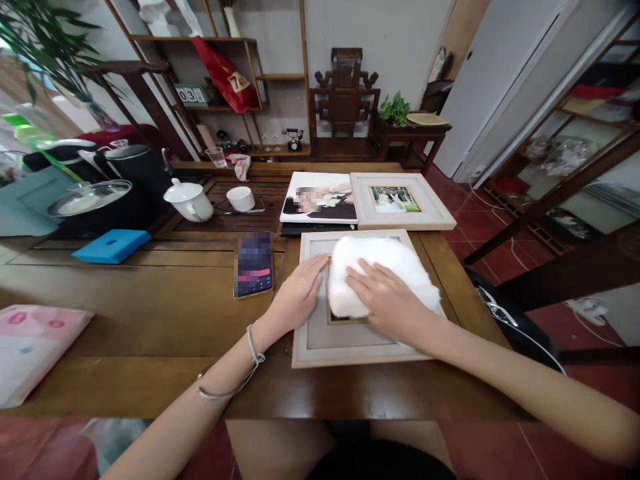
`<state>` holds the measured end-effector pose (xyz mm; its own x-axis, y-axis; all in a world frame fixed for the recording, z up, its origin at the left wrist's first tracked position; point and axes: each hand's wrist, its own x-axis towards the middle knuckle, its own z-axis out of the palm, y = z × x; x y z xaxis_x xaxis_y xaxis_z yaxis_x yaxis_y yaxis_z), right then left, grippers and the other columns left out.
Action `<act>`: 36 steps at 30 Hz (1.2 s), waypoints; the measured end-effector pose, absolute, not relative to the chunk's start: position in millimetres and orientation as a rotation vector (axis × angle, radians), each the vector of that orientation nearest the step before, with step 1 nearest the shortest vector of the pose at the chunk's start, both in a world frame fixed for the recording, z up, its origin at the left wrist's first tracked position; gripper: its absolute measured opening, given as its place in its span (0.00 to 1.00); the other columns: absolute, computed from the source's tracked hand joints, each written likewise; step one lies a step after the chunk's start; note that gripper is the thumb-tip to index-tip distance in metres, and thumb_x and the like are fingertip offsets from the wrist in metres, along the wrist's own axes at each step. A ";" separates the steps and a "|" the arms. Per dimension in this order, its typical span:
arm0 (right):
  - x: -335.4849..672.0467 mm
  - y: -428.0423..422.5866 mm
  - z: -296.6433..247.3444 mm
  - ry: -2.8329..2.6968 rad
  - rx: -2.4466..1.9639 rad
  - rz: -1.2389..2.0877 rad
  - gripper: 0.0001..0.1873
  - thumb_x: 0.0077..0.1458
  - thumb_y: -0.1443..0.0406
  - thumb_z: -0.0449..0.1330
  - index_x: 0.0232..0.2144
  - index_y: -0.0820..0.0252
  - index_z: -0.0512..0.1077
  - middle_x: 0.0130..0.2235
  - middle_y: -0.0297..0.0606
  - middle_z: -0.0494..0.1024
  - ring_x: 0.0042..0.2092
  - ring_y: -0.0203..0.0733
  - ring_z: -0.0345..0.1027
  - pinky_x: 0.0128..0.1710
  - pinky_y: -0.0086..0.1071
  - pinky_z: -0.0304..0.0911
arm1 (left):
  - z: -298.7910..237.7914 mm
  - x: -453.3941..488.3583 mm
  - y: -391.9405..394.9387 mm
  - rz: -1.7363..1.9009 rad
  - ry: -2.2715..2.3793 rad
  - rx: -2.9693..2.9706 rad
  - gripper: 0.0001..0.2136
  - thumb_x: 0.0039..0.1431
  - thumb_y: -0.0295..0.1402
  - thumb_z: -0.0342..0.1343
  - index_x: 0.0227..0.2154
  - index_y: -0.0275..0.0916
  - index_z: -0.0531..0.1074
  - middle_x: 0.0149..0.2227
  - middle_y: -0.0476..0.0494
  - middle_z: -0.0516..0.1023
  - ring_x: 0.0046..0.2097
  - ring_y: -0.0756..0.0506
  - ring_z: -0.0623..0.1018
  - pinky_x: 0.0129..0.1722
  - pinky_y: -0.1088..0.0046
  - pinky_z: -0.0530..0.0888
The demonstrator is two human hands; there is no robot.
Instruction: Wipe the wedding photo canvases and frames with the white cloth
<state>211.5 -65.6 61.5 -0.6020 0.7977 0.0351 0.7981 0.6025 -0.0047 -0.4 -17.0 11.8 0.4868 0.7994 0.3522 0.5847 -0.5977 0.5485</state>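
A pale picture frame (320, 350) lies flat on the wooden table in front of me. A thick, fluffy white cloth (345, 297) covers most of its middle, hiding nearly all of the picture inside. My right hand (387, 297) rests flat on top of the cloth with its fingers spread. At the frame's left side lies my left hand (300, 290), fingers stretched out, its fingertips close to the cloth's left edge. Whether those fingertips touch the cloth, I cannot tell.
Behind are a second frame (435, 207) with a photo and a photo panel (320, 213). Leftward on the table (175, 320) lie a phone (254, 267), a blue box-like piece (113, 246), a lidded white cup (189, 202), a small cup (241, 198) and a tissue pack (40, 347).
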 end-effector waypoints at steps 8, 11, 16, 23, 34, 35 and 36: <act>219.0 -104.5 80.0 -2.953 -0.932 0.370 0.39 0.42 0.78 0.56 0.60 0.71 0.63 0.64 0.53 0.64 0.67 0.51 0.50 0.65 0.45 0.51 | 16.6 -0.5 -19.6 0.808 1.123 2.418 0.20 0.69 0.30 0.39 0.59 0.34 0.64 0.62 0.33 0.67 0.65 0.40 0.66 0.65 0.54 0.64; 261.6 -116.9 90.9 -2.898 -1.048 0.426 0.44 0.40 0.80 0.52 0.62 0.56 0.63 0.65 0.37 0.63 0.66 0.44 0.54 0.65 0.40 0.54 | 17.4 -1.3 -22.1 0.767 1.106 2.492 0.19 0.65 0.32 0.48 0.57 0.36 0.67 0.64 0.33 0.64 0.66 0.37 0.63 0.65 0.53 0.63; 312.4 -79.8 90.2 -2.814 -1.318 0.329 0.44 0.41 0.81 0.50 0.60 0.47 0.66 0.64 0.30 0.64 0.65 0.49 0.56 0.63 0.50 0.56 | 20.4 -3.4 -24.6 0.628 1.085 2.573 0.25 0.61 0.36 0.56 0.60 0.34 0.64 0.66 0.31 0.60 0.68 0.35 0.58 0.67 0.51 0.60; 278.7 9.4 80.0 -2.607 -1.095 0.175 0.37 0.49 0.80 0.51 0.62 0.59 0.63 0.63 0.40 0.67 0.66 0.46 0.54 0.65 0.50 0.53 | 22.3 -3.8 -23.2 0.604 1.066 2.593 0.26 0.62 0.36 0.55 0.62 0.33 0.61 0.66 0.30 0.59 0.68 0.35 0.58 0.66 0.51 0.60; 205.4 46.4 65.3 -2.873 -0.847 0.271 0.42 0.40 0.81 0.58 0.60 0.61 0.63 0.68 0.45 0.56 0.70 0.49 0.38 0.68 0.52 0.36 | 28.3 -2.2 -24.1 0.678 1.027 2.542 0.20 0.59 0.32 0.57 0.54 0.35 0.68 0.57 0.31 0.71 0.61 0.33 0.68 0.60 0.51 0.69; 212.0 42.6 65.5 -2.877 -0.862 0.250 0.41 0.40 0.81 0.56 0.59 0.60 0.63 0.67 0.43 0.59 0.70 0.48 0.40 0.68 0.52 0.37 | 27.8 -2.3 -23.7 0.675 1.021 2.545 0.20 0.59 0.32 0.57 0.54 0.35 0.68 0.58 0.32 0.71 0.62 0.34 0.67 0.61 0.51 0.68; 219.9 37.7 66.4 -2.885 -0.892 0.217 0.40 0.40 0.81 0.55 0.59 0.60 0.64 0.66 0.43 0.62 0.70 0.48 0.43 0.68 0.53 0.39 | 26.9 -2.5 -23.2 0.678 1.017 2.547 0.21 0.60 0.32 0.57 0.55 0.36 0.67 0.59 0.33 0.70 0.63 0.34 0.66 0.62 0.50 0.67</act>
<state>219.9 37.7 66.4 -0.8204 0.5679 0.0667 0.5515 0.8167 -0.1697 -2.5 -23.2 26.9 0.6348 0.7076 0.3102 0.5585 -0.6977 0.4486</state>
